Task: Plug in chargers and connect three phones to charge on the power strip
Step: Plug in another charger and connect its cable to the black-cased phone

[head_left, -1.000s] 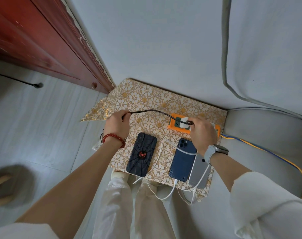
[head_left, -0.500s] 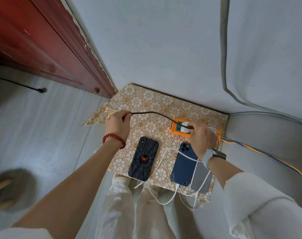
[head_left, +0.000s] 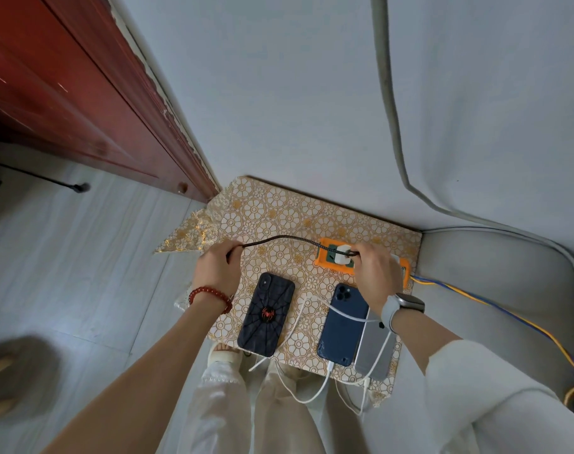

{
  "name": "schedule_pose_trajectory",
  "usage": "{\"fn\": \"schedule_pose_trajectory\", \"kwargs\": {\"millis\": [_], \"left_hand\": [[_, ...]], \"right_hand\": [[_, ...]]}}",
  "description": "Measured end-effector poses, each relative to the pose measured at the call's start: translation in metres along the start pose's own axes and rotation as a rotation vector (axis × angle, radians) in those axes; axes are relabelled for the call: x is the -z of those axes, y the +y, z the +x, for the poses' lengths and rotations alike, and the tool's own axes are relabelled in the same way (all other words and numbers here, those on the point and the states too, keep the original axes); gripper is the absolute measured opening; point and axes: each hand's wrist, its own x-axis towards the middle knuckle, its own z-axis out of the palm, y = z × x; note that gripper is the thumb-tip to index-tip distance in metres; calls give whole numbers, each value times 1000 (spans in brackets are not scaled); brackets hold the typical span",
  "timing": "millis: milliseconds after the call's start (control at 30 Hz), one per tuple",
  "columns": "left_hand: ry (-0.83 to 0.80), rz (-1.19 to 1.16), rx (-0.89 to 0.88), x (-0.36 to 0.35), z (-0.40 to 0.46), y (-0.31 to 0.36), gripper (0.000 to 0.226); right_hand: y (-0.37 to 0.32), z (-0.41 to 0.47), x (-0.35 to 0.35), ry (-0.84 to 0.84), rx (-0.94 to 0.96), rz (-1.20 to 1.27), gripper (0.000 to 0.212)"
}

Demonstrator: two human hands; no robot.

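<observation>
In the head view, the person's left hand (head_left: 217, 268) was clenched around one end of a black braided cable (head_left: 280, 240), which arched rightwards to the right hand (head_left: 375, 273). That hand pinched the cable's other end right at the white charger (head_left: 342, 254) seated in the orange power strip (head_left: 325, 261) near the back of the flower-patterned mat (head_left: 279, 211).

The spider-web-cased phone (head_left: 266, 314) lay just below the left hand, its long axis running from the mat's front edge towards the strip. No cable was seen running into it, though its lower end was partly out of sight. The blue phone (head_left: 342, 326) and the silver phone (head_left: 374, 350), touching side by side, each had a white cable (head_left: 318, 389) at its lower end.

The left hand looked much the nearer to the web-cased phone, whose socket probably lay at its near end, so the free plug would have to travel down and back towards the person.
</observation>
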Motion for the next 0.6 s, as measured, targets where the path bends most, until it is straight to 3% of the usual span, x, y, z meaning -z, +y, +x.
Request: {"fn": "schedule_pose_trajectory", "kwargs": {"millis": [133,267,333,433,533,600], "left_hand": [[-15,12,5,4,0,3,21],[-45,1,-14,14,-7,14,21],[-101,-48,17,19,-17,20,19],[-224,-241,198,29,-32,28,15],[-415,-544,448,45,-46,40,11],[-544,-696,539,55,-52,48,11]], "right_hand": [[-3,-2,2,-1,-26,28,20],[-5,2,12,-119,-31,28,22],[-7,-4,18,-148,-71,142,29],[-19,-34,33,93,-102,432,37],[-37,-79,37,404,-11,552,21],[-51,-106,27,300,31,683,16]]}}
